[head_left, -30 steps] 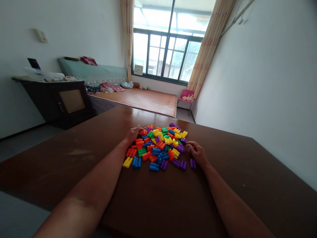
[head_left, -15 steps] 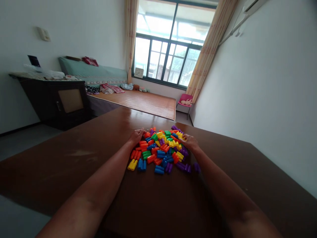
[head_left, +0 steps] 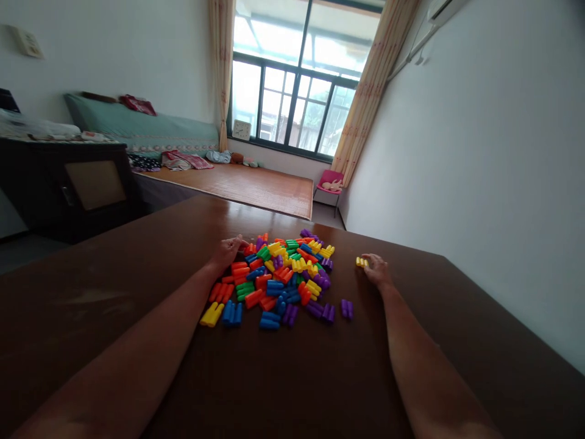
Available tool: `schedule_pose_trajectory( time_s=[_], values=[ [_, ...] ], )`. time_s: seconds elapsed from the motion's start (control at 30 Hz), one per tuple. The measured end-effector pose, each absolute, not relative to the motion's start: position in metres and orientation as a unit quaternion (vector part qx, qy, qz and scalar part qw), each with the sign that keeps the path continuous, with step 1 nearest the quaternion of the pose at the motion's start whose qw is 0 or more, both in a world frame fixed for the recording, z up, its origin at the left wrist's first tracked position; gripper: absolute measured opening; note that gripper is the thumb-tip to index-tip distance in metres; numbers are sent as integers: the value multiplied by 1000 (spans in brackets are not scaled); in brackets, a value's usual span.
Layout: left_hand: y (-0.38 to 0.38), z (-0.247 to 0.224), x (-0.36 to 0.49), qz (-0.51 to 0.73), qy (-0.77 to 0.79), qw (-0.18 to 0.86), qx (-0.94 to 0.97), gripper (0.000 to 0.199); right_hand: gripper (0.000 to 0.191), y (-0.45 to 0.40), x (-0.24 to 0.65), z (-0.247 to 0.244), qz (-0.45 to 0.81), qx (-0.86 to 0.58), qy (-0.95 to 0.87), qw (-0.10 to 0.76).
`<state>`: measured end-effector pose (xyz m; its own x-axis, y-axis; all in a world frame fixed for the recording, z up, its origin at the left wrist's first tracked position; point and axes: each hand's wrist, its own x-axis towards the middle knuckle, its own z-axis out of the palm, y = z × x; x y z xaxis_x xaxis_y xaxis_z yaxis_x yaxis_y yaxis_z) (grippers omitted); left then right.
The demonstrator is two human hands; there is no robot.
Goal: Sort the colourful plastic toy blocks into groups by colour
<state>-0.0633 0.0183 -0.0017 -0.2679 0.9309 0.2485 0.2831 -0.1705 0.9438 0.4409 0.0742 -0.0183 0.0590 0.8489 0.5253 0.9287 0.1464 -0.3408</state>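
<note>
Many plastic blocks in red, blue, green, yellow and purple (head_left: 275, 288) lie heaped on the brown table (head_left: 256, 378). My left hand (head_left: 228, 251) rests at the heap's left back edge, its fingertips by a red block (head_left: 250, 249); whether it grips anything is too small to tell. Apart from the heap on the right, my right hand (head_left: 377, 269) has its fingers closed on a yellow block (head_left: 361, 262) at the table surface. A purple block (head_left: 347, 309) lies separately near the heap's right front side.
Beyond the table is a low bed (head_left: 256, 186) with cloths on it. A dark cabinet (head_left: 94, 186) stands at the left, and a pink chair (head_left: 329, 182) holds a soft toy near the right wall. A window with curtains is behind.
My right hand has moved right, away from the heap, with a yellow block. My left hand stays by the heap's left edge. The camera view has shifted a little to the right.
</note>
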Motion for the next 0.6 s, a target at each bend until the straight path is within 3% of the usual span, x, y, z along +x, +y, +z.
schedule_pose_trajectory(
  time_s=[0.2, 0.43, 0.6],
  values=[
    [12, 6, -59, 555, 576, 299, 520, 58, 23, 73, 436, -25, -64, -615, -717, 321],
    [11, 6, -59, 544, 569, 327, 523, 58, 35, 77, 427, -23, -75, -627, -713, 305],
    [12, 4, -59, 543, 570, 325, 524, 59, 39, 74, 373, -1, -47, -543, -773, 323]
  ],
)
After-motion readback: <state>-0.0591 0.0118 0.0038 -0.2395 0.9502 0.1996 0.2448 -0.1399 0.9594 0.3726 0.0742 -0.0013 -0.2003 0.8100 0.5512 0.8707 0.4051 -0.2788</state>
